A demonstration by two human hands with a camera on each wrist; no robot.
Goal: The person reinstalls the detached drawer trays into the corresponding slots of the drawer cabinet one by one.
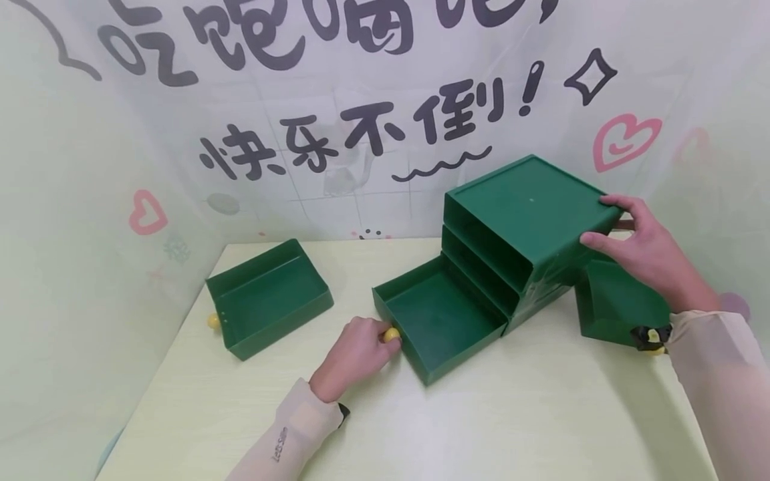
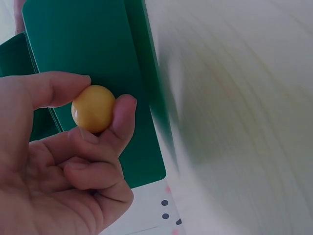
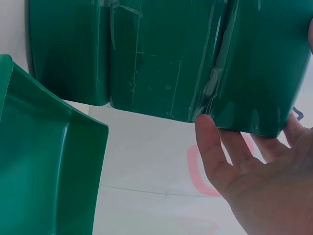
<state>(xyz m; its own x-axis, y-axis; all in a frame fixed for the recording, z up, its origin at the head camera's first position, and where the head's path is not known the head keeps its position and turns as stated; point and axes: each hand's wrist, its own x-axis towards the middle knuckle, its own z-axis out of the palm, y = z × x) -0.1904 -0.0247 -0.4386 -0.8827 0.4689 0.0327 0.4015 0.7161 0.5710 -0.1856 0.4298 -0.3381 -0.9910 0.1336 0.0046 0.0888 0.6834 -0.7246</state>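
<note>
A: Shall we start at the fingertips? What do we see of the left hand?

B: Its thumb and fingertips pinch a round yellow knob, and we can see the other fingers folded toward the palm.

A: Where does that knob sit?

B: On the front panel of a green plastic drawer, which juts forward from the bottom tier of the green three-tier cabinet. How much of the drawer lies inside, we cannot tell.

A: And the right hand?

B: We find it at the cabinet's rear right corner, its fingers spread apart and hooked round the back edge, the thumb on the top near the right side. Just beside those fingers, shiny strips that look like clear tape run along a seam in the cabinet's side.

A: Moving outward, what do we have?

B: A second drawer lies well to the left of the cabinet, its yellow knob facing away from it. A third drawer is close by the cabinet's right side, partly hidden from us by the right arm. Beneath the cabinet is a pale table; behind it hangs a white backdrop with black characters and pink hearts.
</note>
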